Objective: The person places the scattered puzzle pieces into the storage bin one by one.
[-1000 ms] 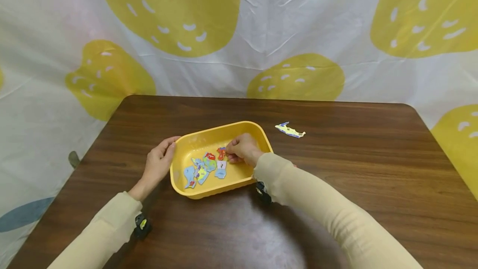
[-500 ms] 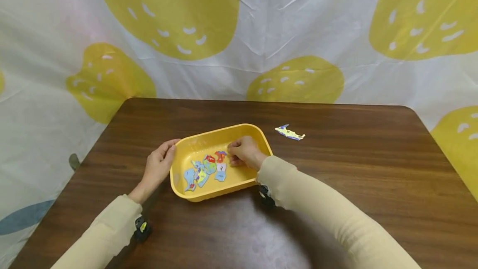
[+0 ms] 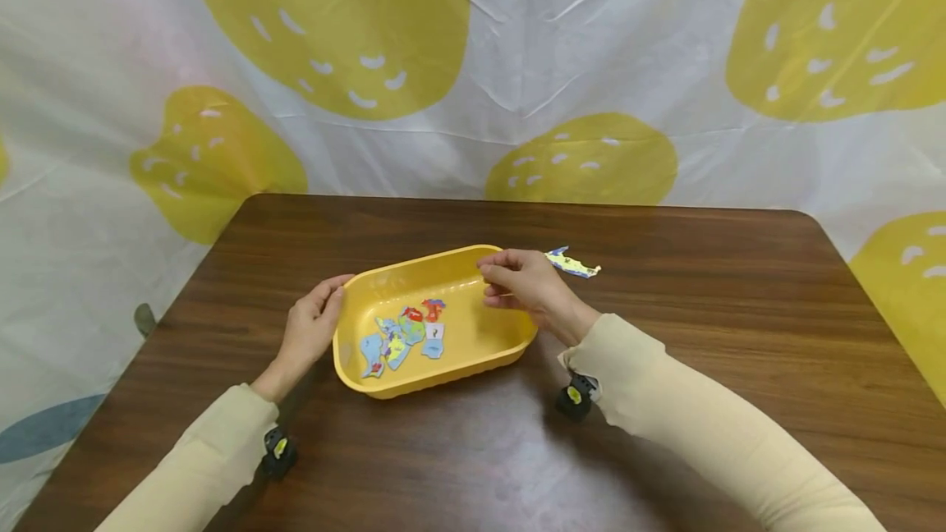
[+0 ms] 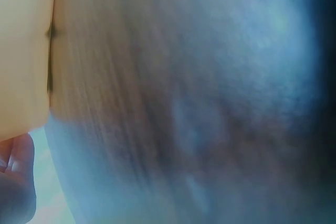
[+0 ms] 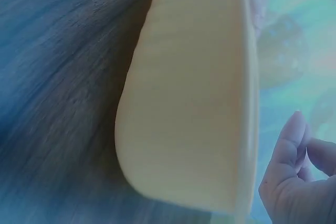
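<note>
A yellow plastic basin [image 3: 473,360] sits on the table, holding several small coloured cut-out pieces. Toward its middle lie a red piece [image 3: 433,312] and a white-and-blue one [image 3: 433,343]; a light blue piece [image 3: 372,355] is at the left. My left hand [image 3: 312,327] holds the basin's left end, thumb by the rim. Over the right end is my right hand [image 3: 534,286], raised with fingers bent and nothing visible in them. In the right wrist view, the hand [image 5: 294,177] appears beside the basin's rim, thumb close to the fingers.
A yellow cut-out piece with blue edges [image 3: 576,264] lies on the dark wooden table [image 3: 702,310], just beyond my right hand. A white cloth [image 3: 414,154] with large yellow fruit prints hangs behind the table's far edge.
My right hand has left the red piece, rising and moving right toward the basin's right end. The red piece stays inside. My left hand keeps its place on the basin.
</note>
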{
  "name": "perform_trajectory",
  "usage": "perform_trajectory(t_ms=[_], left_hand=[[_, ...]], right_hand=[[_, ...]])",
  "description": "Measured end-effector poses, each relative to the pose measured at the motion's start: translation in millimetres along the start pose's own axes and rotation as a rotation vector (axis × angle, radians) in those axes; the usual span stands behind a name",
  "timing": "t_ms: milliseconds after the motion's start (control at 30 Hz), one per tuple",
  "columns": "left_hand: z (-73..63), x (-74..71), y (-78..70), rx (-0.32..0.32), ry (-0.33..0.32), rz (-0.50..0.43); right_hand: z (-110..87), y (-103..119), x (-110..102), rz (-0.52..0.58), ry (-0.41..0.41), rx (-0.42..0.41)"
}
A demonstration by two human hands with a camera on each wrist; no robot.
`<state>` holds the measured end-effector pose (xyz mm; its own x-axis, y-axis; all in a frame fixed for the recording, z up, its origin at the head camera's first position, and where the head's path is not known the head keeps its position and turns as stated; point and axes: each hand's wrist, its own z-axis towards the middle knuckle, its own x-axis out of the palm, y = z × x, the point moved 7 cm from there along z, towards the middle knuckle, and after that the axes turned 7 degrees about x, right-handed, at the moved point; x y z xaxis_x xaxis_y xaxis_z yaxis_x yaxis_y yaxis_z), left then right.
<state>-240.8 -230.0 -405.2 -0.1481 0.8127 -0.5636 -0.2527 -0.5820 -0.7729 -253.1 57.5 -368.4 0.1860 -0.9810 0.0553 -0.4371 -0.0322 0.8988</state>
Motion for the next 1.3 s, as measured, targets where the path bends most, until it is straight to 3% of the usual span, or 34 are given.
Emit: perform_trajectory(t_ms=[200,467,967,1067,1300], left_hand=[[0.5,-2.9,1.3,-0.001,-0.001,-0.006],[-0.2,-6.4,3.9,0.005,-0.003,0.007],[0.2,-7.9,4.8,-0.01,0.02,-0.011],[0.6,-7.5,5.9,-0.013,0.022,-0.014],[0.9,-8.0,7.3,-0.004,0.006,-0.005]], right_hand=[[-10.1,3,-26,0.093,0.018,-0.038],[-14.9,-1,-69,0.149,-0.038,-0.037],[-6.9,-3,-112,0.178,-0.072,-0.052],[-0.8,-5,-124,0.136,-0.106,-0.056],[16.2,-9,-140,-0.125,-0.203,-0.08]])
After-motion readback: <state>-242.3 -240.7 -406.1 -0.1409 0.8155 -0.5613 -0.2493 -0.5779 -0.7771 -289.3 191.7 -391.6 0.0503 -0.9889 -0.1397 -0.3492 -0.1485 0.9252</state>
